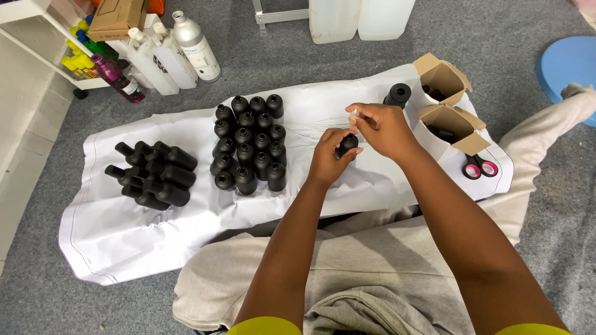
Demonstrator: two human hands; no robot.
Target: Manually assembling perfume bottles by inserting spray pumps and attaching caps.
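Observation:
My left hand (327, 158) grips a small black bottle (347, 145) above the white sheet (186, 223). My right hand (382, 127) is over the bottle's neck, its fingertips pinching a small pale piece (354, 114). To the left, several black bottles (248, 146) stand upright in a tight cluster. Further left, several more black bottles (155, 174) lie on their sides in a pile.
Two open cardboard boxes (447, 77) (456, 124) with dark items sit at the sheet's right end, beside a black cylinder (398, 94) and pink-handled scissors (479, 167). White and purple bottles (167, 59) stand at the back left by a shelf. Large white jugs (360, 18) stand behind.

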